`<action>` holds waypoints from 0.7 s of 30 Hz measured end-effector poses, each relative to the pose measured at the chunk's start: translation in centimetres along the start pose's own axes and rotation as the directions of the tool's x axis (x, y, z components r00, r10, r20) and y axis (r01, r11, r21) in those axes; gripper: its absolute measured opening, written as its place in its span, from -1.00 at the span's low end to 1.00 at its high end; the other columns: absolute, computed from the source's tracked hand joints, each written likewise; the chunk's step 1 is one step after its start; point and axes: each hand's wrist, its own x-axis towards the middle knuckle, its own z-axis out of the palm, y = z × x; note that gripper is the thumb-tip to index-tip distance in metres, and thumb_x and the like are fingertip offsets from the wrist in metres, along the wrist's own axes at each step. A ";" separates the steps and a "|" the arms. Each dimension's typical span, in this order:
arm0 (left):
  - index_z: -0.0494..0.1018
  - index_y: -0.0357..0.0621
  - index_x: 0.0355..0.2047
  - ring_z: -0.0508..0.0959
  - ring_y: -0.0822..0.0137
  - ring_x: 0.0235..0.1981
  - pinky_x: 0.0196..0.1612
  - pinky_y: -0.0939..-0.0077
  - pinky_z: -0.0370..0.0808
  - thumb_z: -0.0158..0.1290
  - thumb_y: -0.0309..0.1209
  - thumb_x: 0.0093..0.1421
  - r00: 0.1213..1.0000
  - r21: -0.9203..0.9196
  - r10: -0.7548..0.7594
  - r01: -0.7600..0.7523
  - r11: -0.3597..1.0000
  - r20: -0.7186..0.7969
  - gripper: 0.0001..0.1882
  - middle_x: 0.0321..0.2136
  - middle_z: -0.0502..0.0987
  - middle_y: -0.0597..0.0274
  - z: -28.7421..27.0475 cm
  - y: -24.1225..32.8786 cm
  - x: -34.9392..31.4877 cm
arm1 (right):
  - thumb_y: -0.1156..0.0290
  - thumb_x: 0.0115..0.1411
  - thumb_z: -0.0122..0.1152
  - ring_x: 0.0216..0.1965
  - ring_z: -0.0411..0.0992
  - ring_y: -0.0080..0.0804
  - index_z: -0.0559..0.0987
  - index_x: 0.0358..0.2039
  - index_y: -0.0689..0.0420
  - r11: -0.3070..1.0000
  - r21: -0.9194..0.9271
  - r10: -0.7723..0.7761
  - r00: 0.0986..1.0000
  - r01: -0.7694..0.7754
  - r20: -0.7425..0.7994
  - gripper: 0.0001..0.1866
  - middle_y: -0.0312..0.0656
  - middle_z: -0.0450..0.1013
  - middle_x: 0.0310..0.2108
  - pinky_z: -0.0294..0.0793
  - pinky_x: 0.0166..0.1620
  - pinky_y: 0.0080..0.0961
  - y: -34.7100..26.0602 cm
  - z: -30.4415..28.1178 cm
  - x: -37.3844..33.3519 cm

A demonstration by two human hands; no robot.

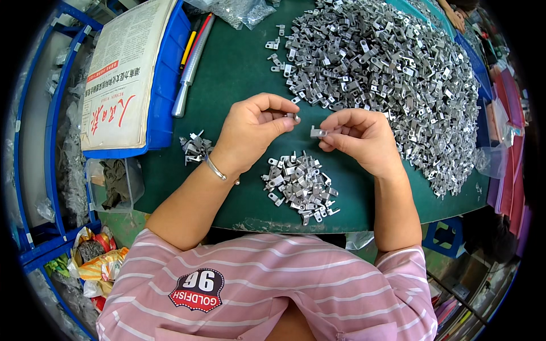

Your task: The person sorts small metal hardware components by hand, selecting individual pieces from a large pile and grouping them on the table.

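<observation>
Both my hands are raised over a green table, between a large heap and a smaller pile of little silver metal brackets. My left hand (256, 128) is closed, pinching a small metal bracket (292, 116) between thumb and forefinger. In my right hand (361, 136), another metal bracket (317, 132) with a hole is pinched at the fingertips. The two brackets are apart. Below my hands lies the small pile of brackets (298, 184). Left of my left wrist sits a little cluster of brackets (197, 146). The large heap of brackets (387, 68) spreads across the far right.
A blue bin (165, 96) with folded newspapers (128, 74) stands at the left; pens and a metal-handled tool (187, 82) lie beside it. A clear plastic box (128, 184) holds a dark cloth. Another person's hand (455, 18) shows at the far right. A blue stool (445, 236) is below the table.
</observation>
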 end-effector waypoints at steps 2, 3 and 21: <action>0.48 -0.36 -0.17 0.57 0.42 -0.23 -0.13 0.60 0.54 0.13 -0.69 0.08 0.997 -0.005 0.070 -0.070 0.998 0.012 -0.74 -0.28 0.56 0.19 0.0 -0.2 0.0 | 0.71 0.07 0.21 -0.34 0.56 -0.50 0.58 -0.30 0.34 0.999 0.025 -0.029 0.999 0.028 0.031 -0.85 -0.16 0.56 -0.40 0.58 -0.23 -0.63 0.2 -0.2 0.1; 0.49 -0.36 -0.19 0.57 0.43 -0.24 -0.13 0.60 0.54 0.13 -0.69 0.07 0.996 0.006 0.089 -0.090 0.996 0.020 -0.75 -0.28 0.55 0.19 0.0 -0.2 0.0 | 0.71 0.07 0.20 -0.36 0.56 -0.51 0.58 -0.31 0.34 0.999 0.014 -0.038 0.998 0.038 0.040 -0.86 -0.17 0.56 -0.41 0.57 -0.25 -0.63 0.4 -0.3 0.2; 0.51 -0.33 -0.19 0.51 0.48 -0.19 -0.08 0.60 0.50 0.15 -0.68 0.07 0.980 0.222 0.188 -0.170 0.960 -0.062 -0.74 -0.18 0.48 0.27 0.0 -0.8 0.1 | 0.49 0.02 0.26 -0.34 0.46 -0.09 0.56 -0.43 0.19 0.507 -0.768 -0.416 0.891 0.392 0.181 -0.91 -0.11 0.46 -0.40 0.47 -0.28 -0.26 1.7 2.4 0.6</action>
